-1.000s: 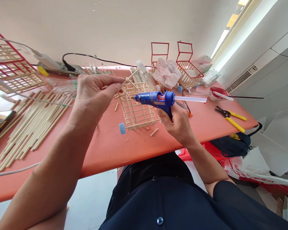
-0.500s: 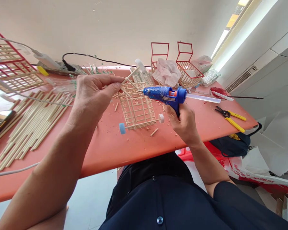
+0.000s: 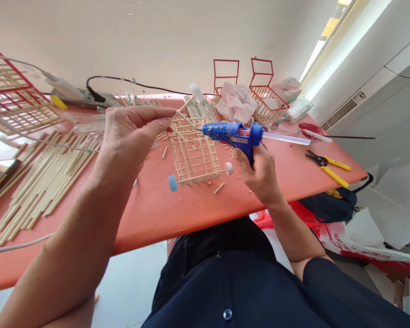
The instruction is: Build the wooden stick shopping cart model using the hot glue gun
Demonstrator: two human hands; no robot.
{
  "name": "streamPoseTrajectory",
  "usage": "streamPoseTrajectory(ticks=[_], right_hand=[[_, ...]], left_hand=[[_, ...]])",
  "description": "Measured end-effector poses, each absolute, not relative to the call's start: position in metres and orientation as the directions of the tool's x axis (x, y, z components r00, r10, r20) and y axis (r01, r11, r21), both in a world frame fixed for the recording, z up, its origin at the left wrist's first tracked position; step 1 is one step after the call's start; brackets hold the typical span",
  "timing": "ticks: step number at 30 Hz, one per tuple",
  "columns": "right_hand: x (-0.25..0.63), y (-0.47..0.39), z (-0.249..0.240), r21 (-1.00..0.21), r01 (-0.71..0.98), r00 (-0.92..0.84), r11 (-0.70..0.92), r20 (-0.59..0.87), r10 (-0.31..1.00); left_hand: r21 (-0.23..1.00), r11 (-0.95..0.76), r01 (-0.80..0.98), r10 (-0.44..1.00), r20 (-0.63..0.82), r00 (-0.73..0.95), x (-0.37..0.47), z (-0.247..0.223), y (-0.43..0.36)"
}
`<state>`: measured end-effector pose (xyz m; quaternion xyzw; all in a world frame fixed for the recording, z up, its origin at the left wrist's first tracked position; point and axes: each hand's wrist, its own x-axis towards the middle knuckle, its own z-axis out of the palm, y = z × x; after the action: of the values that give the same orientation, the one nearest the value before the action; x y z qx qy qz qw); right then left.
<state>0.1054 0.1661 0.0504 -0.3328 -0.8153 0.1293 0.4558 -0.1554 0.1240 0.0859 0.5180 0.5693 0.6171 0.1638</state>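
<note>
My left hand (image 3: 133, 130) pinches a corner of a small cart frame (image 3: 196, 157) built from thin wooden sticks. The frame has a blue wheel (image 3: 172, 183) at its lower left, a white wheel (image 3: 228, 168) at its lower right and another white wheel (image 3: 196, 92) at the top. Wrapped around the handle of a blue hot glue gun (image 3: 225, 132) is my right hand (image 3: 261, 173). The gun's nozzle points left, at a stick near my left fingertips; whether it touches cannot be made out. A clear glue stick (image 3: 287, 138) protrudes from its rear.
Loose wooden sticks (image 3: 51, 177) lie at the left, near a stick cart (image 3: 17, 91) with red edges. Behind are red-trimmed carts (image 3: 269, 98), crumpled tissue (image 3: 237, 101) and a power strip (image 3: 78, 95). Yellow-handled pliers (image 3: 328, 166) rest at the right of the pink table (image 3: 150, 214).
Both hands, the cart frame and the glue gun appear shifted very slightly left, as the view shifts a little too. Both grips stay the same.
</note>
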Motion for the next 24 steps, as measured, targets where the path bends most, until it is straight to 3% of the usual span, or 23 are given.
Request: streamPoseTrajectory(ticks=[17,24], right_hand=[[0.1036,0.1652,0.0519,-0.548,0.417,-0.358,0.725,0.634,0.685],[0.1060,0.1665,0.0501,-0.519,0.441,-0.369,0.732,0.638,0.676]], left_hand=[[0.880,-0.276,0.387,0.813,0.429,-0.394,-0.1597,0.0861,0.1239],[0.890,-0.342,0.302,0.804,0.443,-0.396,-0.1593,0.0839,0.1269]])
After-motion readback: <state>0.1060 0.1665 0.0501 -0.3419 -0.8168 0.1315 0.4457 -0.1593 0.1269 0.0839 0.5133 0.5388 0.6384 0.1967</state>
